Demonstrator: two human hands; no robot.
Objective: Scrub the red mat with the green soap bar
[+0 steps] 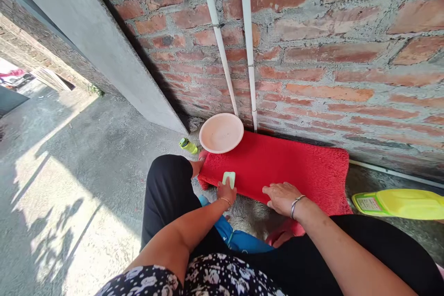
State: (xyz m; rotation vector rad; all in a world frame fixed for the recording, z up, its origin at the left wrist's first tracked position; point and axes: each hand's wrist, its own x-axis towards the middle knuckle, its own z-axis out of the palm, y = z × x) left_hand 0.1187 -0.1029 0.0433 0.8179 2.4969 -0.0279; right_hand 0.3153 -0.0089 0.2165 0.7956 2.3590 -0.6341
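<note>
My left hand (227, 192) is closed on a pale green bar of soap (229, 177), held over the near edge of a red cloth (277, 157). The cloth lies spread flat over a low, long support, its near side hanging over the edge. My right hand (283, 198), with a bangle at the wrist, is at the cloth's near edge, palm down and fingers stretched out; nothing shows in it. Whether it presses on the cloth I cannot tell. A pale pink basin (222, 134) rests at the cloth's far left corner. Blue fabric (239, 240) lies between my legs.
A small green bottle (188, 145) lies on the concrete floor left of the basin. To the right is a large yellow bottle (402, 203). Behind the cloth rises a brick wall (312, 60) with two white pipes (247, 32). A grey slab (104, 37) leans at the left.
</note>
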